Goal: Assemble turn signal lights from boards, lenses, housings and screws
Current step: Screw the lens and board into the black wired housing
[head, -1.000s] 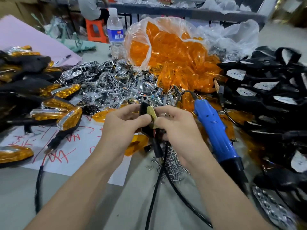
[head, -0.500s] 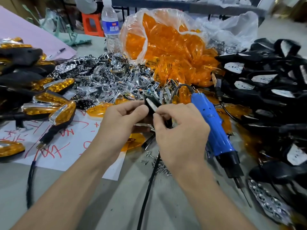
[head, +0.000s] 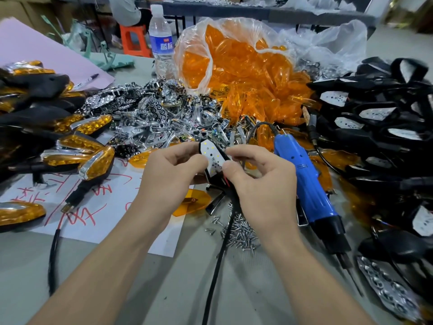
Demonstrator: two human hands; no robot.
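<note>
Black plastic signal housing [head: 211, 181] with a white LED board [head: 210, 154] on its face is sitting between my two hands, raised just above the grey table [head: 164, 277] and in front of the heap of chrome reflectors [head: 164, 118]. I am pinching its left edge with my left hand [head: 171, 174], thumb and forefinger curled onto it. My right hand [head: 260, 184] is pinching the right edge beside the red wires.

I am judging that the board is being seated in the shell, ahead of the lens and screws. To do it well, I am aiming to get the board lying flat and square in the recess, pressing on its edges rather than on the yellow LEDs, and tucking the wires under so the rim is not trapping them.

A loose amber lens [head: 194, 204] is lying just below my left hand. The pile of small silver screws [head: 239, 233] and the blue electric screwdriver [head: 304, 179] are waiting near my right.
</note>
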